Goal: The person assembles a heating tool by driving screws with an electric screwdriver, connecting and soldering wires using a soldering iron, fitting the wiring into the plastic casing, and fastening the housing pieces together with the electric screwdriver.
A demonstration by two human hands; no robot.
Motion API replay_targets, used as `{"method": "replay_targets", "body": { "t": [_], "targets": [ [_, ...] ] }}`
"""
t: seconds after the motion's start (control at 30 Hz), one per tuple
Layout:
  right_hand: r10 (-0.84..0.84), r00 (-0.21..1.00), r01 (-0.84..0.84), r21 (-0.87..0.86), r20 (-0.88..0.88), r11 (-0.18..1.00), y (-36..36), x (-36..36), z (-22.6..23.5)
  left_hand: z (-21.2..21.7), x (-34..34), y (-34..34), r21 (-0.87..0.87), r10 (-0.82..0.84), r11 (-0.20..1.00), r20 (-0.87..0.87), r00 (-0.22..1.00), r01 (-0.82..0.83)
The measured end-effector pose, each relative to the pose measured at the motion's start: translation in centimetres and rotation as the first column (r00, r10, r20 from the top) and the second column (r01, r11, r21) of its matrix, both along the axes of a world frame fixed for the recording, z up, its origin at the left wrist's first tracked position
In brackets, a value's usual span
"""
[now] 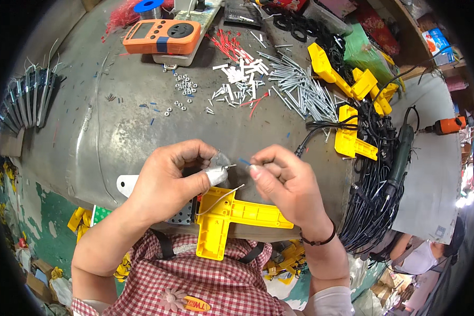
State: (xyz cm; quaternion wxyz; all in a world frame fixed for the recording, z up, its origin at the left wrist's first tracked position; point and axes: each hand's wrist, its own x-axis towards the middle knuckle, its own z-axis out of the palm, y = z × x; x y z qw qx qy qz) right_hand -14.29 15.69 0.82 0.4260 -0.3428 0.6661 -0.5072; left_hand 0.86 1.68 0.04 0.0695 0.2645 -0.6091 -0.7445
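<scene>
My left hand [176,176], with whitish wrapping on its thumb and a fingertip, is closed in a pinch on a thin wire [230,166] whose tip sticks out to the right. Facing it, my right hand [285,176] pinches a short blue sleeve [244,161] close to that tip; whether the two touch I cannot tell. Below both hands lies an open yellow plastic handle shell [253,210] at the table's front edge. A loose pale wire [224,203] curves up out of it. Left of the shell, a perforated dark plate [183,215] and a pale metal blade [125,184] are partly covered by my left arm.
Nuts [184,84], white sleeves [242,76] and long screws [300,84] are scattered farther back. An orange meter [163,37] stands far left. Yellow shells [347,131], black cables [366,210] and a dark green soldering-iron-like tool [400,155] crowd the right. Metal blades [29,97] stand at left.
</scene>
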Motion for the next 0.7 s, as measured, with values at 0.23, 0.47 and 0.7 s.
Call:
{"method": "replay_targets", "body": {
  "t": [0.23, 0.47, 0.7],
  "targets": [
    [0.035, 0.997, -0.037, -0.016, -0.073, 0.999, -0.27, 0.44, -0.37, -0.65, 0.06, 0.07, -0.004, 0.037, 0.999, -0.062, 0.997, -0.037],
    [0.102, 0.965, -0.093, 0.049, -0.242, 0.994, -0.28, 0.49, 0.4, -0.83, 0.07, 0.09, 0.074, 0.061, 0.996, -0.079, 0.995, -0.055],
    [0.101, 0.968, -0.091, 0.054, -0.228, 0.994, -0.22, 0.41, 0.17, -0.51, -0.39, 0.11, 0.152, 0.067, 0.987, -0.097, 0.993, -0.052]
  ]
}}
